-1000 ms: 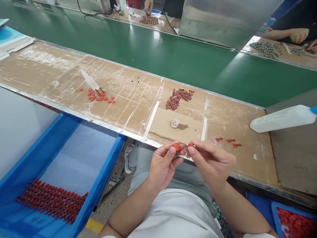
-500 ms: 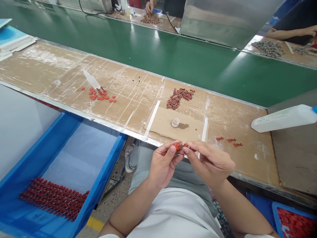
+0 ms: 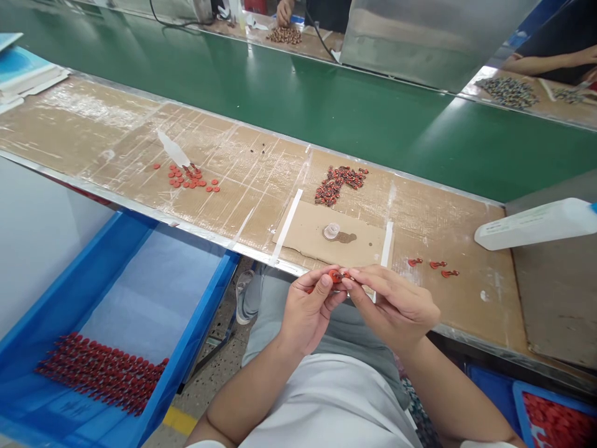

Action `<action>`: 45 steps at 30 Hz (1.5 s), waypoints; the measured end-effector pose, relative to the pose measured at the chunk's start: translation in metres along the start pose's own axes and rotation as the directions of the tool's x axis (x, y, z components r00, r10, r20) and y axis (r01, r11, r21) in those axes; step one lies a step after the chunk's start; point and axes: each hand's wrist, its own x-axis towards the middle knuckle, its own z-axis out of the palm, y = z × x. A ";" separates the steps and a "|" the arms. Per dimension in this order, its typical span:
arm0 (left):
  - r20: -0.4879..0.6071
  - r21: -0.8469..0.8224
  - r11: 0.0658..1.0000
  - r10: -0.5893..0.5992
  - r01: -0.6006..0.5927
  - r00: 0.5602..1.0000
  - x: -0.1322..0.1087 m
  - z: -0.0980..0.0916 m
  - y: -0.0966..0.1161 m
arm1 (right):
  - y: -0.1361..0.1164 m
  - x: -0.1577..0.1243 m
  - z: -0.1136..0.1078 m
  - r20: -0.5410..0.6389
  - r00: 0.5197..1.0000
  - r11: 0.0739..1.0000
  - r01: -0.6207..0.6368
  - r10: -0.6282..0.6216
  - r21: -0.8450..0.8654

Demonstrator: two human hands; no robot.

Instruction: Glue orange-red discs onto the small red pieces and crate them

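Note:
Just in front of the table's near edge, my left hand (image 3: 305,308) pinches a red round piece (image 3: 334,275) between thumb and fingers. My right hand (image 3: 396,305) grips the small dark and red part joined to it, and the fingertips of both hands nearly touch. Beyond them a small clear cup (image 3: 331,231) stands on a cardboard sheet (image 3: 308,231) beside a dark wet stain. Farther back lies a pile of small red and black parts (image 3: 339,185). Three red pieces with dark stems (image 3: 437,265) rest to the right.
Red discs (image 3: 191,180) and a white strip (image 3: 172,149) lie left on the table. A blue bin (image 3: 209,292) at lower left holds rows of red pieces. A white bottle (image 3: 536,224) lies at right. Across the green belt (image 3: 224,81) are a person's hand and more piles.
My right hand has shifted very slightly left, its fingers a little closer around the part. My left hand stays in place. The view has moved slightly.

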 end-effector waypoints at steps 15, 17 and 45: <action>-0.007 0.019 1.000 0.017 -0.017 1.000 0.003 -0.003 -0.002 | 0.000 -0.001 0.001 -0.006 1.000 1.000 -0.008 0.008 0.011; -0.016 0.037 0.999 0.024 -0.023 1.000 0.002 -0.003 -0.003 | 0.000 0.000 0.000 0.008 1.000 1.000 -0.010 0.010 0.023; -0.005 0.236 0.967 0.101 -0.097 0.995 0.003 0.004 -0.014 | 0.004 -0.001 -0.018 -0.056 0.998 0.995 0.028 -0.033 -0.096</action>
